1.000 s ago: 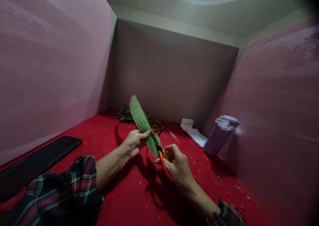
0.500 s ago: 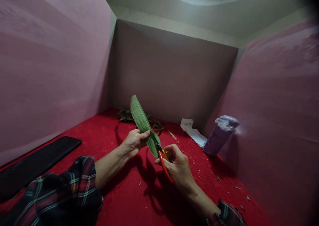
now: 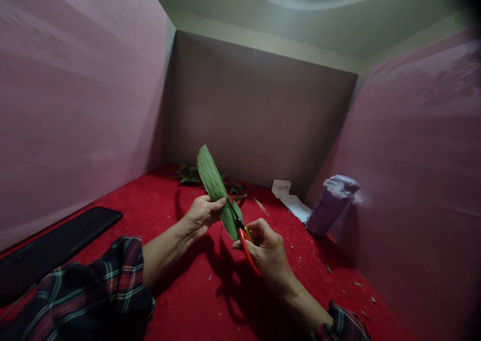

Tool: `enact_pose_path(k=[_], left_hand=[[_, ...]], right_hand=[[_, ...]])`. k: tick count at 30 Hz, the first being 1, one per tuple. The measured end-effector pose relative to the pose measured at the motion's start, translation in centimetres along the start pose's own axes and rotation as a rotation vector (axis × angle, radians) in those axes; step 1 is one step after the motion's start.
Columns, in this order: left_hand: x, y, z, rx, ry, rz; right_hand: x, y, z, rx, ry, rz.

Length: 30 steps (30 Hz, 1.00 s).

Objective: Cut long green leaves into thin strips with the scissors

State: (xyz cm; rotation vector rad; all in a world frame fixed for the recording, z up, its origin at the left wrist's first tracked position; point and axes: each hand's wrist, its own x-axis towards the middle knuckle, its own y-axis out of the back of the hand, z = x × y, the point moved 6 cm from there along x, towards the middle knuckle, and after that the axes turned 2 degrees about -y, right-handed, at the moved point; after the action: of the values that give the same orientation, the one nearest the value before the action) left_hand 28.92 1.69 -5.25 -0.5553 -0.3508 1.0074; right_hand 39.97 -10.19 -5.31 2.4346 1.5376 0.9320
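My left hand is closed on a long green leaf, pinching it at mid-length so its tip points up and away. My right hand grips red-handled scissors, whose dark blades sit against the leaf's lower right edge. Both hands hover above the red cloth surface. Plaid sleeves cover both forearms.
A pile of green leaves lies at the back by the wall. White papers and a purple wrapped bundle sit at the right. A long black object lies at the left. Small leaf scraps dot the cloth. Pink walls enclose the space.
Almost nothing has changed; the scissors and my right hand have crept slightly up along the leaf's edge.
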Motion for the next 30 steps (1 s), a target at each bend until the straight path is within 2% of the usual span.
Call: enact_pose_path(k=[14, 21, 30], left_hand=[[0.13, 0.20, -0.23, 0.052, 0.009, -0.007], [0.16, 0.13, -0.82, 0.038, 0.010, -0.053], [-0.16, -0.19, -0.75, 0.008, 0.015, -0.034]], right_hand=[[0.03, -0.17, -0.02, -0.032, -0.077, -0.034], [0.00, -0.11, 0.06, 0.017, -0.054, -0.033], [-0.13, -0.08, -0.09, 0.053, -0.069, -0.025]])
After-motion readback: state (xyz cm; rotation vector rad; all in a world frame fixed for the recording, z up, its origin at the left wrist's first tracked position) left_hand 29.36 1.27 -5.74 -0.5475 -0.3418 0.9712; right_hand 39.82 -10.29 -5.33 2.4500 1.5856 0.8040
